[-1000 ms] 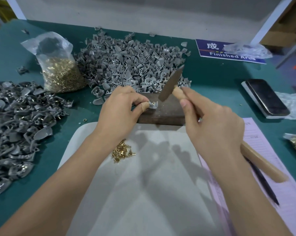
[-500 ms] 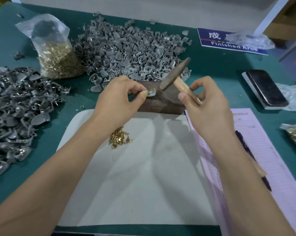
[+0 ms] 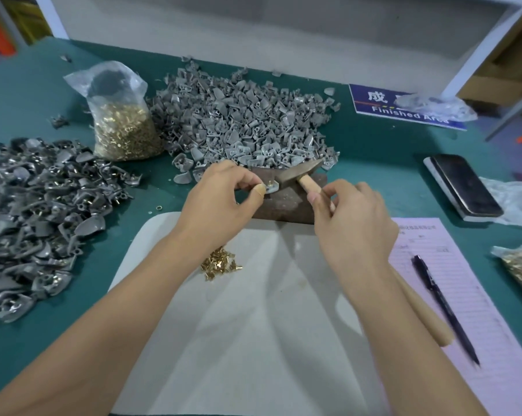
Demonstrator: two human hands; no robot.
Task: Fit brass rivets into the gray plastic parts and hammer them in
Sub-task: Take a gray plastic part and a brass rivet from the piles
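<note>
**Fingers very near the hammer, rivets ready to jump**

Nearest to the person, a white mat (image 3: pixel 253 325) lies on the green worktop (image 3: pixel 373 151), and a small heap of loose brass rivets (image 3: pixel 220 262) sits on it just below the left wrist. A careless sweep of the forearm can scatter them.

Further out, the left hand (image 3: pixel 220 202) pinches one gray plastic part (image 3: pixel 270 187) between thumb and fingers and keeps it on the dark block (image 3: pixel 286 202). A brass rivet seems to stand up from the part, but it is too small to be sure. The right hand (image 3: pixel 352 223) is closed around the wooden handle of the hammer (image 3: pixel 298 175), close to the head, and the head is low, just beside the part.

The main danger is the left thumb: it is touching the part, so a blow slightly off can hit it. If the rivet is tilted, the blow may bend it or shoot it away. The part also lies near the block's edge and could slip.

Behind, the pile of gray parts (image 3: pixel 247 121) touches the block's far side, so a part that jumps could be lost among them.
</note>
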